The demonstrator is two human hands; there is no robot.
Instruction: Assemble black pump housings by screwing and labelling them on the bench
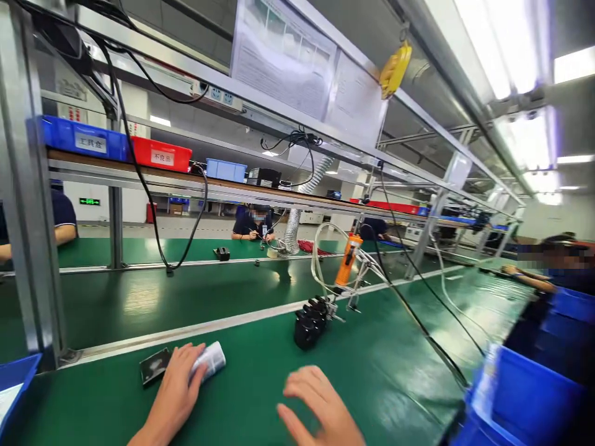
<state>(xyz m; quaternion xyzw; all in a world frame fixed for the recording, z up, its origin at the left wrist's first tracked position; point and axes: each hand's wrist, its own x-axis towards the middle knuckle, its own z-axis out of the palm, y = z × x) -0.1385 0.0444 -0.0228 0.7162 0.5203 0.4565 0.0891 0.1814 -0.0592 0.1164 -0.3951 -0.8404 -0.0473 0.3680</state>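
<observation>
My left hand (pixel 179 381) is closed around a white cylinder (pixel 214 360), perhaps a roll or small bottle, lying low over the green bench mat (pixel 242 396). Its lower end is hidden by my fingers. Just left of that hand lies a flat, dark square piece (pixel 153 368). Over the mat to the right, my right hand (pixel 323 406) holds nothing, its fingers bent and spread apart. Beyond it stand several glossy black rounded parts (pixel 307 325), close together and apart from both hands.
An orange-handled tool (pixel 348 263) rests in a metal stand with hoses. Blue bins (pixel 525 396) stand at the lower right; a blue tray (pixel 16 378) is at the left edge. Black cables (pixel 418 322) cross the right side. Metal posts (pixel 32 186) hold a shelf. Other people sit farther off.
</observation>
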